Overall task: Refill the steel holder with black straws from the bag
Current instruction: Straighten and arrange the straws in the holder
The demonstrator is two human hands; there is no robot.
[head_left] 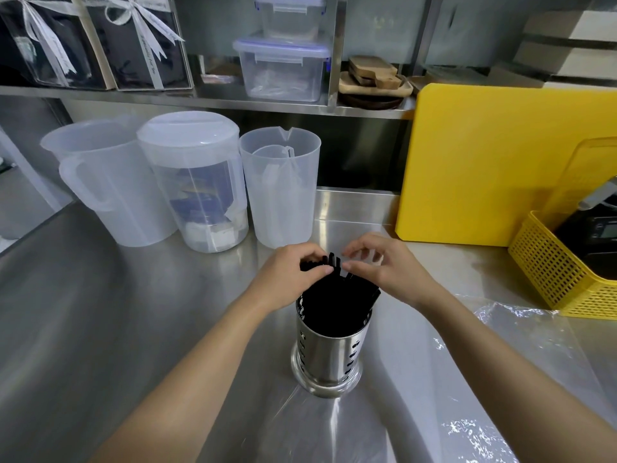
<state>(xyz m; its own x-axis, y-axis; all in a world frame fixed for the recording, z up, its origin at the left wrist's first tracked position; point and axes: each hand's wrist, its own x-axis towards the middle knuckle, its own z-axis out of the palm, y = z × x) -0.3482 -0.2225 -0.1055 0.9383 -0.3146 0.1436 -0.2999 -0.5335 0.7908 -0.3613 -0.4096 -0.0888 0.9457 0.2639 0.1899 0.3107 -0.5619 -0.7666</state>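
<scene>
The person's 2 bare forearms reach in from the bottom edge toward a perforated steel holder (325, 357) standing upright on the steel counter (100, 312). Black straws (335, 295) fill the holder and fan out above its rim. The left hand (287, 279) curls around the straw tops, thumb and fingers pinching several. The right hand (384, 265) sits just beside them with fingers loosely spread, fingertips touching the straw ends. A clear plastic bag (521, 355) lies flat on the counter at the right, under the right forearm. 3 translucent jugs (197, 182) stand behind, with a yellow cutting board (484, 162) and a yellow basket (564, 265) to the right.
</scene>
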